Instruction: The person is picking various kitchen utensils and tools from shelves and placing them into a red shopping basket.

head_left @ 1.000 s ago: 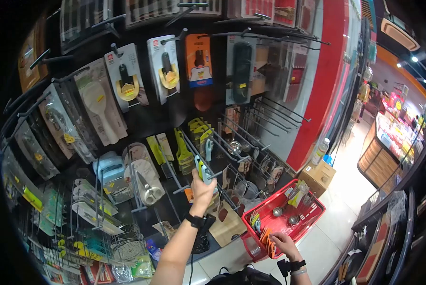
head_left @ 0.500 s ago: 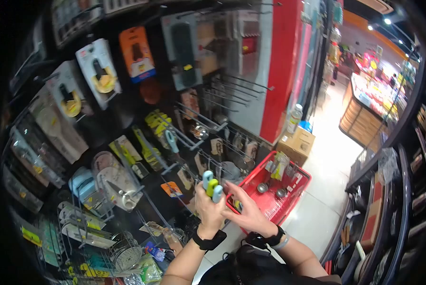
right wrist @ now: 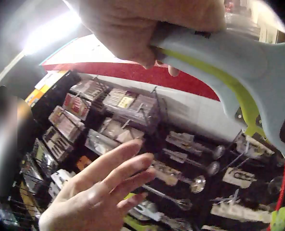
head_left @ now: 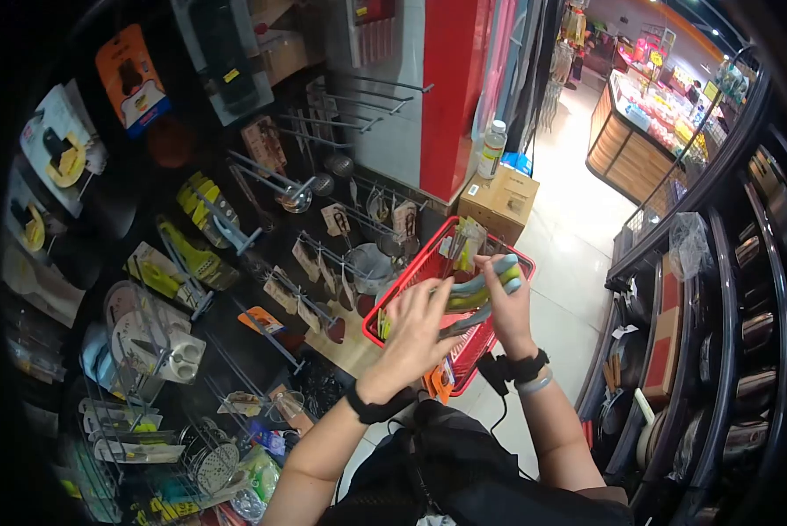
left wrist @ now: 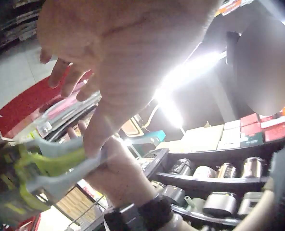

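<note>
Several light-blue and green handled tools (head_left: pixel 472 298) are gripped by my right hand (head_left: pixel 512 316), its fingers and thumb round the handles over the red basket (head_left: pixel 372 319). My left hand (head_left: pixel 406 342) is just left of them, palm down with fingers spread. In the right wrist view, the left hand (right wrist: pixel 101 192) is empty and apart from the blue-and-green handles (right wrist: pixel 229 72), which the right hand (right wrist: pixel 152 24) grips from above. The left wrist view has the left hand (left wrist: pixel 123 53) large at the top, beside the handles (left wrist: pixel 65 166); whether it touches them is unclear there.
Hooks with packaged utensils (head_left: pixel 202 254) line the dark wall at left. Behind the basket stands a cardboard box (head_left: pixel 501 203) with a bottle (head_left: pixel 491 149) on it. At right are shelves of pans (head_left: pixel 648 438); pale floor (head_left: pixel 569 210) runs between.
The left hand has let go of the tools, and the right hand has taken hold of them. Both hands are now over the basket; the head view has turned right.
</note>
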`<state>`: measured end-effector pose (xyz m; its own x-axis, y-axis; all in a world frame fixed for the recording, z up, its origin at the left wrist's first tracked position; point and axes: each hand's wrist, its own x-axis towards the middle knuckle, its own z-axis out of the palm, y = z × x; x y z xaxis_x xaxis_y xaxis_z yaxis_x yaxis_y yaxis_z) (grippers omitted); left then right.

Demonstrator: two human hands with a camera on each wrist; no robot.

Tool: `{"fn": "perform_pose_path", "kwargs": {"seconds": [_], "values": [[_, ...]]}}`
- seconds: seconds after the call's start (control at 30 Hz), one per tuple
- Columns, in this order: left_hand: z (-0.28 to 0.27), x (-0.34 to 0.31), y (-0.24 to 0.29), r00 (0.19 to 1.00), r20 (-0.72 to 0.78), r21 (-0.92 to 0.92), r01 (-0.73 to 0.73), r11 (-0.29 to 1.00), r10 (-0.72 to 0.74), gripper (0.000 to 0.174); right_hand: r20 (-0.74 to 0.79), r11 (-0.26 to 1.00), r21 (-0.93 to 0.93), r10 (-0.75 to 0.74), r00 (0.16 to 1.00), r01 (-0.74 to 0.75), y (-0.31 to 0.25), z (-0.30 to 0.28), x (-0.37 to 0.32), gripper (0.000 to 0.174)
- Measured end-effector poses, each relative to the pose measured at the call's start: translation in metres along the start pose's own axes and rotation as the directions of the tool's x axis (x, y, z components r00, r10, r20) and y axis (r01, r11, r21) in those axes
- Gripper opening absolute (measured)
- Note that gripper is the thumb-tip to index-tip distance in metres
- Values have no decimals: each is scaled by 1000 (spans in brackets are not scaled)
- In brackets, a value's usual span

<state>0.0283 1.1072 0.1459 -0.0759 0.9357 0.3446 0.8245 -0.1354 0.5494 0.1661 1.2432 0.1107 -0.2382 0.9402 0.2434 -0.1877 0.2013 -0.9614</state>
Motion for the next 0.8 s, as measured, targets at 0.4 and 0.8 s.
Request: {"fn": "perform_pose_path", "kwargs": {"seconds": [0.4, 0.8], "values": [[-28, -67, -33, 909, -103, -185, 381, 906, -403, 24, 160, 966, -227, 163, 973, -125, 188, -8, 40, 25], [-18, -125, -43, 724, -124, -206, 650, 731, -679, 24, 411, 913, -386, 297, 862, -130, 327, 32, 56, 28]]}}
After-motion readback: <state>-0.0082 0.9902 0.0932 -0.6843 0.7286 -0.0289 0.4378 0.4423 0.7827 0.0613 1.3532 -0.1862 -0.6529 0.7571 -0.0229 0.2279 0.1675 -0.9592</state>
